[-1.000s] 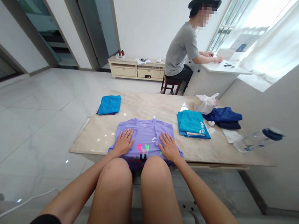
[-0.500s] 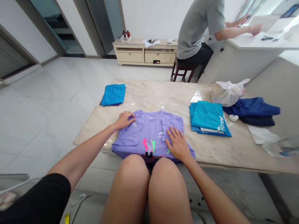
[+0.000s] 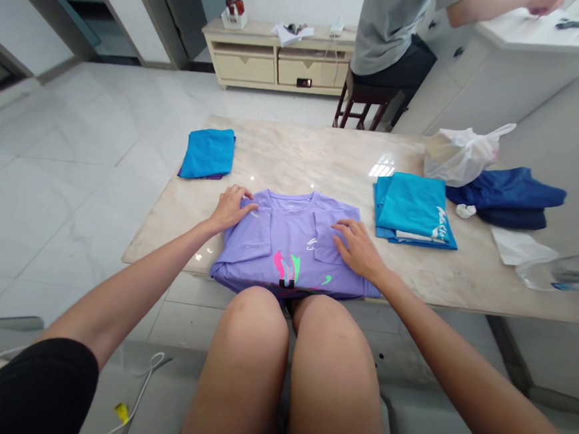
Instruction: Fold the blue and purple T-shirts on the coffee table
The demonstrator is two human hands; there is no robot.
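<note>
- Head view, lavender T-shirt [image 3: 287, 243]: folded flat at the near edge of a marble table [image 3: 294, 154], around 6 o'clock in the picture, lower edge just over the table edge by the knees.
- Left hand [image 3: 228, 209]: at the shirt's 10 o'clock shoulder, fingers lightly curled on the cloth; pinch or mere touch impossible to tell.
- Right hand [image 3: 359, 251]: open, fingers spread on the shirt's 3 o'clock side, gripping nothing.
- Nearby: folded teal shirt [image 3: 413, 208] just beside at 3 o'clock, folded blue cloth [image 3: 208, 154] at 11 o'clock, navy garment [image 3: 506, 192] and plastic bag [image 3: 459, 157] beyond the teal shirt.
- Risk: overhanging lower edge liable to slip off the table if dragged; folds liable to shift under uneven pressure; teal shirt easily nudged by a wide right-hand sweep.
- Versus the earliest frame: hands higher and wider on the shirt, left fingers curled rather than flat; view tipped lower, seated person [image 3: 391, 38] now headless in frame.
</note>
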